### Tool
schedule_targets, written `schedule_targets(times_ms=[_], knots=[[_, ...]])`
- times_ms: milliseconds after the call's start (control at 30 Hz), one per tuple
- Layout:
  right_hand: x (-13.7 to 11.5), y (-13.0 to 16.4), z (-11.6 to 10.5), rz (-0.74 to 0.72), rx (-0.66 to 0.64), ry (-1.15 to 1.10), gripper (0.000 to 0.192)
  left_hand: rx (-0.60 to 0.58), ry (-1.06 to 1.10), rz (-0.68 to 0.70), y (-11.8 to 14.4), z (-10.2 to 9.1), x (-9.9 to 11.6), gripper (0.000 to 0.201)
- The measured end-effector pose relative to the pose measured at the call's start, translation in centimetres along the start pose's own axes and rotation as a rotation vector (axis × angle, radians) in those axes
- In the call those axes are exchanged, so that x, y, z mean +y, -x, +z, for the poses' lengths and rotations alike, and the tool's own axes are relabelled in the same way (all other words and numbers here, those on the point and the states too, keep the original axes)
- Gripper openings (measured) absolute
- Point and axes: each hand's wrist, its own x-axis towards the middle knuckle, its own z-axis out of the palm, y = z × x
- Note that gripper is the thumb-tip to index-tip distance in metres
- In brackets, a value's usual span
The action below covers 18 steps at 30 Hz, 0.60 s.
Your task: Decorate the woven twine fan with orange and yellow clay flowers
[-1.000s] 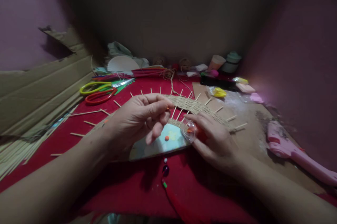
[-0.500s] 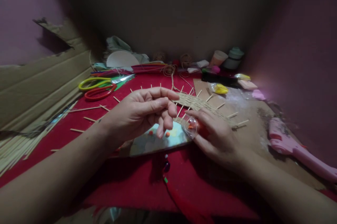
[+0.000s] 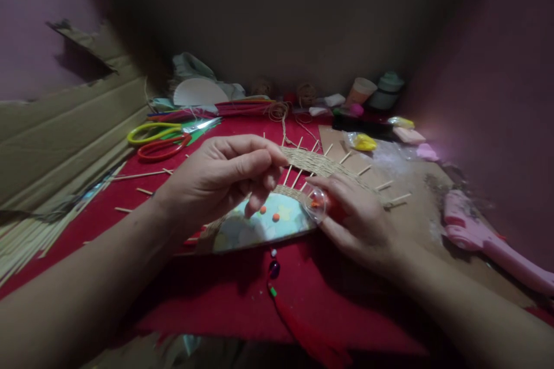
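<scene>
A half-round shiny disc (image 3: 242, 230) lies on the red cloth (image 3: 208, 294), ringed by a woven twine band (image 3: 320, 164) with thin sticks poking outward. Two small orange beads (image 3: 276, 217) rest on the disc. My left hand (image 3: 220, 181) hovers over the disc's far edge, thumb pressed to forefinger; nothing shows between them. My right hand (image 3: 357, 224) rests at the disc's right end and holds a small clear container (image 3: 317, 205) with orange beads inside, tilted toward the disc.
Yellow scissors (image 3: 158, 131) and red scissors (image 3: 162, 149) lie at the back left beside a cardboard sheet (image 3: 64, 138). Loose sticks (image 3: 21, 242) lie at far left. A pink glue gun (image 3: 489, 242) is on the right. Cups (image 3: 361, 90) and twine stand at the back. A beaded red tassel (image 3: 274, 268) lies near me.
The orange bead held at my left fingertips a second ago is gone from them, and a second orange bead now lies on the disc. My left hand has lifted slightly.
</scene>
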Motion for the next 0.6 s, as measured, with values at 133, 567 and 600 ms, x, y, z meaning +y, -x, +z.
schedule_targets(times_ms=[133, 567, 600], knots=[[-0.11, 0.0, -0.02, 0.003, -0.008, -0.002, 0.029, -0.017, 0.015, -0.046, 0.21, 0.22, 0.4, 0.014], [-0.01, 0.06, -0.06, -0.013, -0.002, 0.011, 0.032, 0.046, -0.036, -0.025, -0.11, -0.07, 0.2, 0.009], [0.01, 0.07, -0.06, -0.009, -0.007, 0.012, 0.032, 0.051, -0.044, -0.02, -0.09, -0.07, 0.23, 0.012]])
